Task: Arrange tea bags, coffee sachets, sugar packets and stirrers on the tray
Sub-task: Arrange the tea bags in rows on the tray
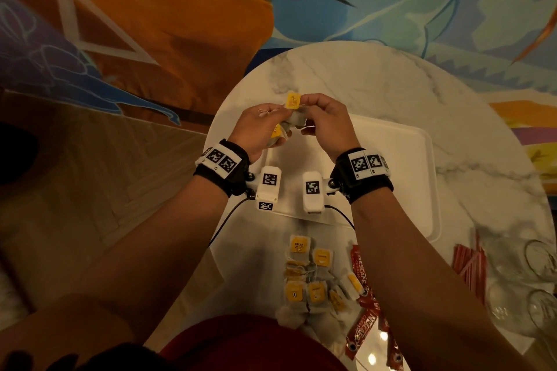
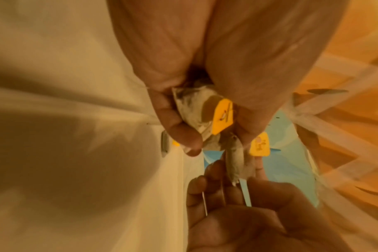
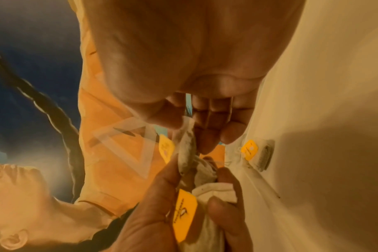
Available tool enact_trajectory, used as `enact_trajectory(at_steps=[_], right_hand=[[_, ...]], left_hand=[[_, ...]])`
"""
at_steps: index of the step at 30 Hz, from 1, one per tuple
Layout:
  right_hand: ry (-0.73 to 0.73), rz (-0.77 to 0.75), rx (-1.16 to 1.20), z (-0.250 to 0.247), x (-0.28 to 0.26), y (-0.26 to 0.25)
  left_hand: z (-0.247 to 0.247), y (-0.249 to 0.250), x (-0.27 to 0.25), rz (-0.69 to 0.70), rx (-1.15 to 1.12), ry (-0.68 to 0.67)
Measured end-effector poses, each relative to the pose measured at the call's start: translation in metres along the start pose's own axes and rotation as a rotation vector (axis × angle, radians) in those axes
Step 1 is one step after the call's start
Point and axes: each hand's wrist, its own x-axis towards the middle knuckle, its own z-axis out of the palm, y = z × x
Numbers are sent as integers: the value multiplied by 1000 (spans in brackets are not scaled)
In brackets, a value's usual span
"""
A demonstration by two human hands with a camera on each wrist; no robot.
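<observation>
Both hands are raised over the far left part of the white tray [image 1: 407, 178]. My left hand [image 1: 271, 117] grips a bunch of grey tea bags [image 2: 192, 109] with a yellow tag [image 2: 222, 117]. My right hand [image 1: 313, 111] pinches one tea bag [image 3: 188, 148] that still touches the bunch; its yellow tag [image 1: 293, 100] sticks up between the hands. One tea bag [image 3: 261, 155] lies flat on the tray below the hands. More tea bags [image 1: 313, 280] are heaped on the table near my body, beside red coffee sachets [image 1: 360, 268].
The round marble table [image 1: 361, 78] carries the tray. Red sticks [image 1: 470, 265] lie right of my right forearm, with clear glasses [image 1: 536, 268] at the table's right edge. A painted wall stands behind the table.
</observation>
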Motion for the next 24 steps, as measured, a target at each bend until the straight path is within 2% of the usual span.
enact_trajectory(at_steps=[3,8,13,17,24], right_hand=[[10,19,42,-1,-3,0],[58,20,-25,1,1,10],[113,60,-64,-13,14,20],[189,48,-225,-31,40,30],[113,67,-578,-24,71,54]], left_hand=[[0,2,1,36,53,1],[2,0,1,44,58,-24],[-1,-8,5,-49,-114,-35],[-11,-10,9,-72,-296,-57],[-16,-10,14,-73,-453,0]])
